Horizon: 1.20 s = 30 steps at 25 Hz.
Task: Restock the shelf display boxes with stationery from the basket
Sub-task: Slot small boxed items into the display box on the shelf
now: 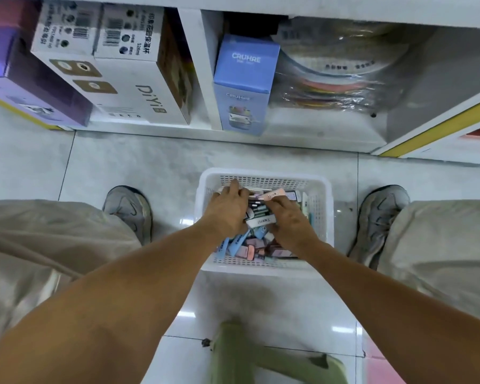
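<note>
A white plastic mesh basket [320,217] stands on the floor between my feet. It is filled with several small stationery packs [250,246] in blue, pink, white and dark colours. Both my hands are down inside it. My left hand [227,209] lies on the pile at the basket's far left, fingers curled into the packs. My right hand [287,217] is beside it with fingers bent around a few packs near the middle, a pink pack [273,194] sticking out past its fingertips. Exactly what each hand grips is hidden under the fingers.
The bottom shelf [288,134] ahead holds a blue CRUHRE box [245,84], white PiYi boxes [128,79], a purple box [36,87] and plastic-wrapped round items [341,76]. A green stool [263,356] is under me. My shoes [128,209] flank the basket on grey tiles.
</note>
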{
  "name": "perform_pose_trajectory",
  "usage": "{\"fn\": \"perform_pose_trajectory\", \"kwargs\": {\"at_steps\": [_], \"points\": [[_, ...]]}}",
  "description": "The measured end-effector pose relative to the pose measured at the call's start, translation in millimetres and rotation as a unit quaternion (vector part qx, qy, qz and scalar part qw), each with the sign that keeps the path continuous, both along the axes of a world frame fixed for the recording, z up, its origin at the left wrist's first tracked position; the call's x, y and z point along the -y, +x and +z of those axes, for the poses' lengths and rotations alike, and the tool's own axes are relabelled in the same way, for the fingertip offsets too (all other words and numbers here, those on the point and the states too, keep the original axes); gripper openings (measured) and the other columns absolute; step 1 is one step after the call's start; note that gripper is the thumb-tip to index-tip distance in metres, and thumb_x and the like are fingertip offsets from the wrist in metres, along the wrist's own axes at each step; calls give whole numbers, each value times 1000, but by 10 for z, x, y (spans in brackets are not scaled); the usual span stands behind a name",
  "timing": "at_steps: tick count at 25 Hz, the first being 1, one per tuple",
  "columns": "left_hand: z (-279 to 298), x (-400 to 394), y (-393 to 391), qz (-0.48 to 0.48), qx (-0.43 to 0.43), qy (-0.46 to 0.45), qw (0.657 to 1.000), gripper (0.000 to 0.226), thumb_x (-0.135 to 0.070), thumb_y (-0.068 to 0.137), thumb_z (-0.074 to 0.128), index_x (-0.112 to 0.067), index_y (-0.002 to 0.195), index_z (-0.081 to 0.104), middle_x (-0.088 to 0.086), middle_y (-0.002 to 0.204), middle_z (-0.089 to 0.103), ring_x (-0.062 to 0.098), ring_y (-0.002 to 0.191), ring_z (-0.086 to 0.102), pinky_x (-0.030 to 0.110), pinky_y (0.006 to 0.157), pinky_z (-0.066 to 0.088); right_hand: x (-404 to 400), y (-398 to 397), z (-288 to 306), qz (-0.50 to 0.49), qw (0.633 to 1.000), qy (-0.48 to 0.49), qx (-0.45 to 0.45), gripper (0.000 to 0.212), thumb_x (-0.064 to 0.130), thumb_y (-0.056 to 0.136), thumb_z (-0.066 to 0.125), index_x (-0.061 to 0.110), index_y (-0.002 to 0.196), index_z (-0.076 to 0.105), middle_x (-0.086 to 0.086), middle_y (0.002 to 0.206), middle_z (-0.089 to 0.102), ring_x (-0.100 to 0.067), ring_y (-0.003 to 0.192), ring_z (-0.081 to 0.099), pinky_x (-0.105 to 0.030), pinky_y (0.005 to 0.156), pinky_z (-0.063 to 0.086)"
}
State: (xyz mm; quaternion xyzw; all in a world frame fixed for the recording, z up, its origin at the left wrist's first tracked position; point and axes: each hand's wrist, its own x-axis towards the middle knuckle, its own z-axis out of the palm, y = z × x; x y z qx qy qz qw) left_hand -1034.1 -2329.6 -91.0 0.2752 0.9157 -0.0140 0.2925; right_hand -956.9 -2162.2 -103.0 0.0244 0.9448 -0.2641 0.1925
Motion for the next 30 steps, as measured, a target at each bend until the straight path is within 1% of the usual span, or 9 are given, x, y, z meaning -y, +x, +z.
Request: {"fn": "perform_pose_trajectory", "kwargs": {"at_steps": [3, 5, 10, 11, 14, 18, 22, 27, 30], "points": [[-3, -41, 13, 12, 5, -11, 1000, 77, -39, 71, 79, -10, 130, 39, 16, 126, 47, 33, 117, 48, 47, 96, 42, -30, 21, 5, -44, 998, -44, -3, 52, 9, 88, 69, 13, 138, 55, -8, 134, 61, -26, 127, 49, -35, 108, 36], [-7, -97, -8, 21, 2, -15, 1000, 73, -33, 72, 79, -9, 128, 39, 16, 122, 52, 34, 112, 53, 46, 91, 45, -36, 3, 18, -76, 994, -82, 9, 51, 3, 84, 70, 13, 133, 60, -10, 123, 67, -26, 117, 58, -32, 100, 43], [-5, -224, -48, 9, 8, 8, 1000, 59, -5, 71, 74, -9, 119, 39, 15, 102, 59, 35, 93, 61, 38, 68, 41, -14, 6, 58, -135, 980, -141, 24, 49, -14, 78, 63, 10, 120, 63, -7, 109, 74, -22, 102, 69, -13, 84, 49], [-5, -208, -61, 9, 17, 19, 1000, 57, -2, 71, 72, -9, 118, 40, 13, 96, 59, 34, 89, 61, 36, 65, 40, -37, 17, 63, -148, 980, -134, 19, 46, -14, 78, 63, 9, 118, 63, -7, 108, 74, -23, 100, 69, -15, 83, 52], [20, -133, -137, 28, 62, 56, 996, 46, 2, 73, 67, -11, 108, 40, 1, 72, 47, 26, 73, 57, 31, 54, 37, -134, 26, 76, -162, 983, -78, 21, 44, -14, 80, 58, 10, 117, 64, -13, 103, 72, -30, 92, 68, -40, 78, 59], [121, -135, -214, 62, 151, 93, 982, 42, -6, 73, 72, -17, 104, 45, 2, 84, 57, 22, 79, 60, 30, 60, 45, -183, 12, 124, -146, 986, -57, 51, 45, -12, 80, 56, 14, 116, 65, -11, 101, 70, -30, 90, 66, -41, 77, 58], [340, -220, -254, 156, 253, 200, 934, 43, -6, 71, 78, -17, 106, 56, -1, 95, 65, 17, 87, 64, 30, 70, 54, -246, -27, 240, -127, 988, -38, 79, 46, -7, 80, 61, 16, 120, 63, -9, 110, 67, -28, 97, 63, -34, 80, 55], [776, -303, -305, 269, 292, 344, 851, 39, 6, 65, 80, -9, 96, 61, 1, 79, 68, 14, 70, 66, 24, 60, 51, -390, -129, 549, -85, 991, -17, 105, 41, -1, 81, 60, 16, 118, 64, -7, 114, 68, -25, 104, 62, -33, 85, 53], [1014, -360, -279, 316, 300, 384, 814, 33, 10, 62, 79, -6, 87, 64, 9, 76, 68, 22, 70, 69, 39, 64, 59, -446, -239, 843, -72, 989, -58, 114, 36, -4, 82, 58, 11, 113, 69, -7, 113, 70, -21, 102, 64, -28, 86, 53]]}}
